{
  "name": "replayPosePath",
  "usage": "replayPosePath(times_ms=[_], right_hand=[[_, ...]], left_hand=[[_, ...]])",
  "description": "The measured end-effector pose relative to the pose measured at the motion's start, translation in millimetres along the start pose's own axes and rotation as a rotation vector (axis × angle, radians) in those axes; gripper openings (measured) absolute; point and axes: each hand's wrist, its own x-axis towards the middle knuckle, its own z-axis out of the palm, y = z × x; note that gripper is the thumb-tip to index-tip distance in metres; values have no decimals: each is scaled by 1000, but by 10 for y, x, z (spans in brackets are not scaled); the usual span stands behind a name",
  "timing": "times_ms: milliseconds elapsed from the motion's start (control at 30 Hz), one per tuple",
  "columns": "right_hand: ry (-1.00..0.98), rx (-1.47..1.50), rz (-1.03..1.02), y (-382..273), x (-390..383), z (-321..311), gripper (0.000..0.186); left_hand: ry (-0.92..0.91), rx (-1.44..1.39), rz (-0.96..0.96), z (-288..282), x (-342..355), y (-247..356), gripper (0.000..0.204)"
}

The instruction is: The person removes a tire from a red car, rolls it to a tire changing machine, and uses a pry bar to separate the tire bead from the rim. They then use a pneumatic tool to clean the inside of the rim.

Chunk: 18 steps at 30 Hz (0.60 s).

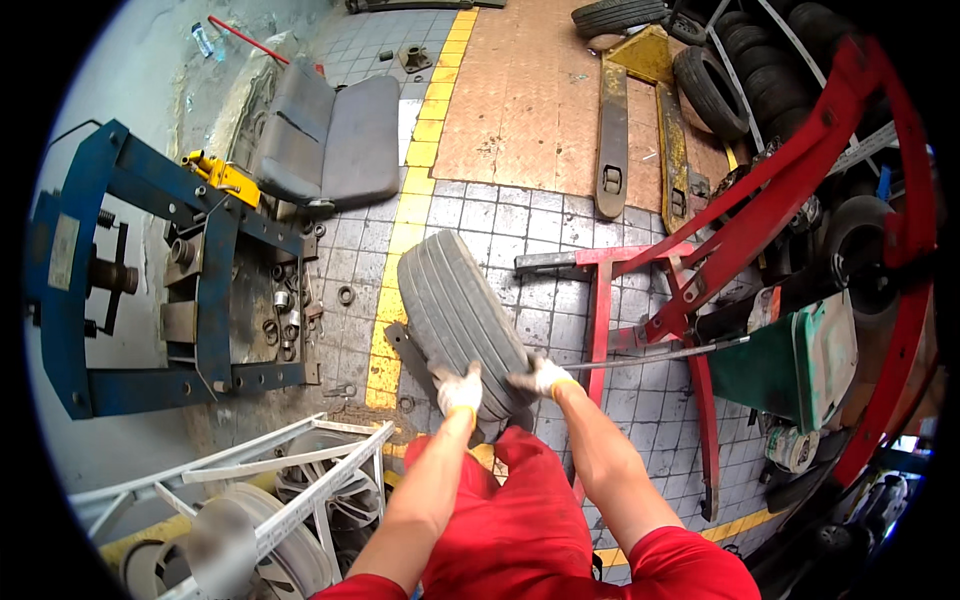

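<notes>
A worn black tire (458,305) stands tilted on the tiled floor in front of my legs, its grooved tread facing up. My left hand (458,388), in a pale work glove, grips its near left edge. On the near right edge, my gloved right hand (542,377) holds the sidewall, its fingertips partly hidden. A flat dark metal bar (402,350) sticks out from under the tire's left side. A thin grey rod (660,355) runs from beside my right hand toward a green bin-like container (800,365); whether the hand touches the rod I cannot tell.
To the right stands a red hoist frame (600,330) with legs along the floor. A blue press frame (230,290) is at left, with metal rings (346,295) nearby. Further off are a grey seat (345,140) and a yellow pallet jack (612,150). A white rack (300,510) holds wheel rims at near left.
</notes>
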Motion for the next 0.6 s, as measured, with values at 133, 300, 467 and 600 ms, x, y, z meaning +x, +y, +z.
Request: replayPosePath(times_ms=[133,300,467,600], right_hand=[[-20,-8,58,191,36,109,136],[160,52,105,-314,632,-357,148],[265,150,212,-1279,1517,-787,158],[434,97,335,-2400,2267,-1163,146]], left_hand=[[-181,77,23,-536,921,1062,126],[-255,-151,396,-978,1707,1647,113],[-518,-13,555,-767,1815,1624,128],[-176,57,326,-372,2641,2275,139]])
